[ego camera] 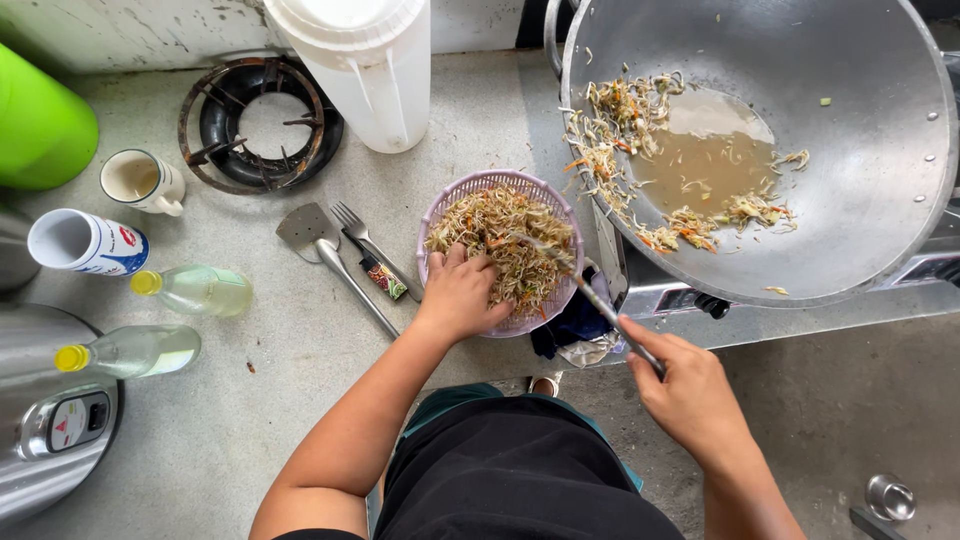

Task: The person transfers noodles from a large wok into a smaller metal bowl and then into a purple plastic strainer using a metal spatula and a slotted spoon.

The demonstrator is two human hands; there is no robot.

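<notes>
Nearest, our right hand (690, 395) has its fingers clamped on a metal utensil (590, 295) whose tip reaches into the noodles (500, 245). Our left hand (460, 295) rests on the noodles at the basket's near edge, fingers together and curled against the heap. That lilac basket (440, 205) sits on the desk (300, 400), just beside the wok (860, 150), which holds broth and leftover strands. Left of the basket lie a spatula (320, 250) and fork (365, 245); farther off stands a burner ring (260, 120).
</notes>
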